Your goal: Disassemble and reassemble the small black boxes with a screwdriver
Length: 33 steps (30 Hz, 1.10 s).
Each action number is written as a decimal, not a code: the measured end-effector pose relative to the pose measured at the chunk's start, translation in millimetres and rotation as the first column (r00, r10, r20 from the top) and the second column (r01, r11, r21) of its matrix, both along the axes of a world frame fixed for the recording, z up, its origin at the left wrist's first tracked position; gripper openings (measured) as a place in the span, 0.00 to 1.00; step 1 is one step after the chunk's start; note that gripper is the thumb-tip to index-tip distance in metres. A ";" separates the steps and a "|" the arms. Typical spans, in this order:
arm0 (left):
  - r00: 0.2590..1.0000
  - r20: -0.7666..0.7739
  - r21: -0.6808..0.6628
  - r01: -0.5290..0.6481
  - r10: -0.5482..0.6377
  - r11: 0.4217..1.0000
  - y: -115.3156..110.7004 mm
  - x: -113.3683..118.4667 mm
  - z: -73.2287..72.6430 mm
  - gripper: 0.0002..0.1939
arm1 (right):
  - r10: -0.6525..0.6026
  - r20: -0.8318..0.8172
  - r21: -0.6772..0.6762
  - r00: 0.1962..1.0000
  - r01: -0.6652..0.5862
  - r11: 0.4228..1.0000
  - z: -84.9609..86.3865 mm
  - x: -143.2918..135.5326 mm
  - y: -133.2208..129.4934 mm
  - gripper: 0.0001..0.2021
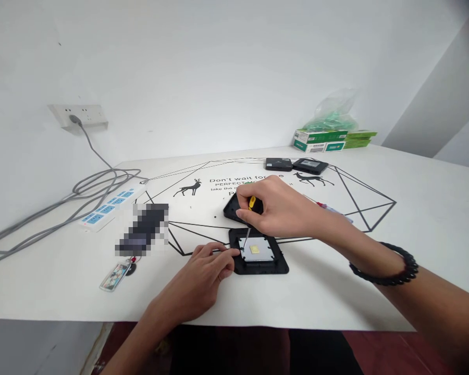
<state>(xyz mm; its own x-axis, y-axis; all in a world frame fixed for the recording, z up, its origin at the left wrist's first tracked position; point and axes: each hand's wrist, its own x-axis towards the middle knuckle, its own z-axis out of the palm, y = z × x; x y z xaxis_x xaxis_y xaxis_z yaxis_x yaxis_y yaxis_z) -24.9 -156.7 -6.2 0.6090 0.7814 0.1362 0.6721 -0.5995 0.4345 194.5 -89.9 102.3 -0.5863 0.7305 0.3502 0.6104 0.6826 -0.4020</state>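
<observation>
My right hand point(277, 203) is closed around the yellow-and-black handle of a screwdriver point(247, 238). Its thin metal shaft points down, with the tip at the left part of a silver plate point(261, 250). That plate, bearing a small yellow square, sits in an open black casing point(258, 268) lying flat on the table. My left hand point(203, 278) rests to the left of the casing, its index fingertip pressed on the casing's left side near the tip; its other fingers are curled and the thumb is partly hidden. Behind lies another black shell point(231, 208), partly covered by my right hand.
On the white table point(316, 297) stand two black devices point(279, 164) at the back and green-white boxes point(320, 138) under a plastic bag. A power strip point(109, 208) with a grey cable, a blurred dark object point(144, 229) and a keychain point(115, 276) lie left.
</observation>
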 end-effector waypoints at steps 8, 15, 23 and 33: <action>1.000 0.004 0.002 -0.006 0.006 1.000 -1.2 1.1 2.8 0.21 | -0.018 -0.006 0.004 1.000 0.019 1.000 -0.8 0.4 0.5 0.09; 1.000 0.016 0.011 0.007 -0.008 1.000 -1.0 1.2 2.4 0.21 | 0.046 0.117 -0.075 0.992 -0.038 0.996 13.8 -0.8 -3.8 0.06; 1.000 -0.026 0.034 0.007 -0.006 0.999 -2.8 4.0 6.2 0.16 | 0.154 0.218 -0.217 0.964 -0.106 0.970 27.3 -1.5 0.4 0.09; 0.999 -0.035 0.075 -0.001 0.003 0.997 -4.0 4.6 4.7 0.16 | 0.017 0.282 -0.162 0.959 0.030 0.986 24.2 -9.4 0.3 0.06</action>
<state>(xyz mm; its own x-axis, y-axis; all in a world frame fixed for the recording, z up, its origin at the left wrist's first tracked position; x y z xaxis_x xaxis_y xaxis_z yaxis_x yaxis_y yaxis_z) -20.3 -160.7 -1.5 0.6129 0.7710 0.1728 0.6874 -0.6282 0.3644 185.1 -89.6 126.5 -0.6388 0.7679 0.0475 0.7190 0.6179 -0.3182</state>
